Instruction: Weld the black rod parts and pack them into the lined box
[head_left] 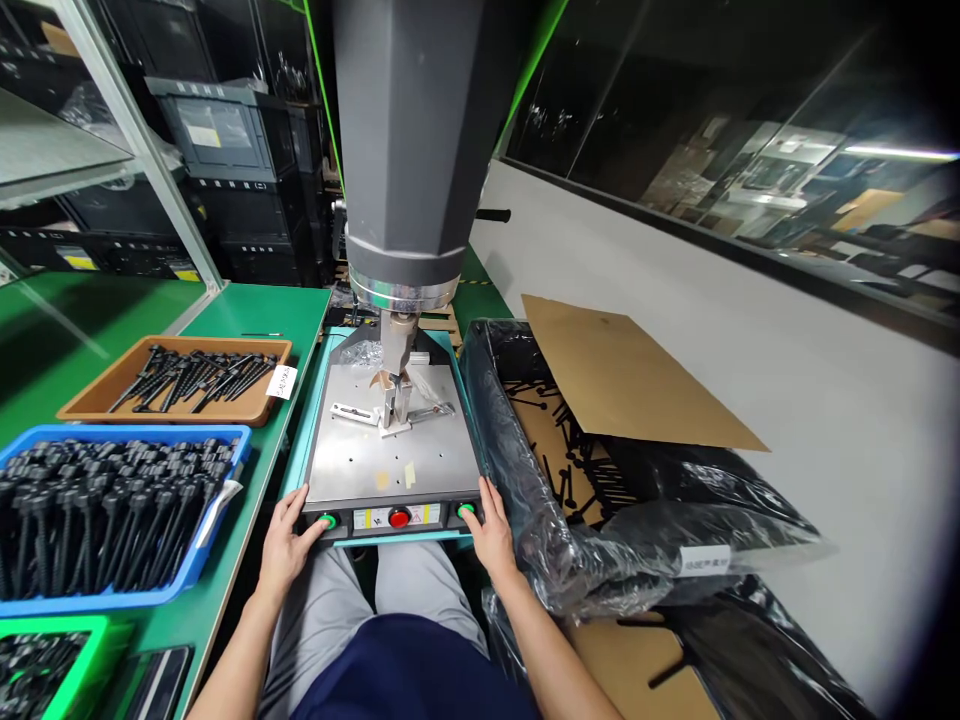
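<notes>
My left hand rests at the front left corner of a machine's base, its fingers stretched out and its thumb on a green button. At the front right corner, my right hand has its thumb on the other green button, fingers also extended. Between them on the front panel sits a red button. The steel plate carries a small metal fixture with clamp bars. Under the large grey machine head, a metal tool reaches down to the fixture. Any part in the fixture is hard to make out.
On the green table at left are an orange tray, a blue tray and a green bin, all with black rod-like parts. A lined box with similar parts stands right, partly under a cardboard sheet.
</notes>
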